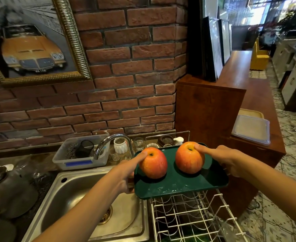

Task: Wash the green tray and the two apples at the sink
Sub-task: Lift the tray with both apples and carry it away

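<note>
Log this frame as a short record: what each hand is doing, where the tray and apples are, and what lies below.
left hand: grips the tray's left edge, thumb on the left apple
right hand: grips the tray's right edge, thumb on the right apple
tray: green, held up over the seam between sink and rack
left apple: upright on the tray
right apple: upright on the tray, apart from the left one
sink: steel, below left
rack: white wire, below right
faucet: no water seen running

Two bare forearms, no sleeves, watch or rings showing; the left hand (126, 172) and right hand (229, 159) are ungloved.
</note>
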A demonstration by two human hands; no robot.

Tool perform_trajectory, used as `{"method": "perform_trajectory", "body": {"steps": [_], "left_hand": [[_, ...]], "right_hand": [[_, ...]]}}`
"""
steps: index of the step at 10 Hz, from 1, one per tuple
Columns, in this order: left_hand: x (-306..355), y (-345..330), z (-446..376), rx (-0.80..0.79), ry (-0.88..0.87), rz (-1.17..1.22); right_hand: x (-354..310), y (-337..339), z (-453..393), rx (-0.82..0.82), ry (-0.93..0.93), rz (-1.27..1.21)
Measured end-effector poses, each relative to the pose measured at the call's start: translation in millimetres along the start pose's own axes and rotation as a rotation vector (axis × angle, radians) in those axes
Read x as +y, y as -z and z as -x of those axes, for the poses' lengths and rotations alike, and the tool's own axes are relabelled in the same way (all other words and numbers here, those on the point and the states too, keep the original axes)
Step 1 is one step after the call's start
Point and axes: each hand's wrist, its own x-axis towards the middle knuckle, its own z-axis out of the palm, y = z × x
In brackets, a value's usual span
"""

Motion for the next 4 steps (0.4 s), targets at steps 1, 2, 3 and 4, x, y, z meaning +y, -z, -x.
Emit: {"method": "perform_trajectory", "body": {"steps": [1, 2, 3, 4], "left_hand": [[-0.8, 0.4, -2.0, -0.001, 0.0, -0.014], [-0.7, 1.1, -3.9, -0.007, -0.001, -0.026], [-1.5, -0.6, 1.7, -0.009, -0.014, -0.042], [-2.7, -3.2, 4.3, 0.008, -0.011, -0.034]], "right_hand": [[0.5, 0.7, 2.2, 0.007, -0.001, 0.005], [0.6, 2.0, 2.5, 0.007, 0.003, 0.017], [0.2, 1.0, 3.5, 0.016, 0.0, 0.011], [1.1, -2.5, 7.5, 0.016, 0.0, 0.033]]}}
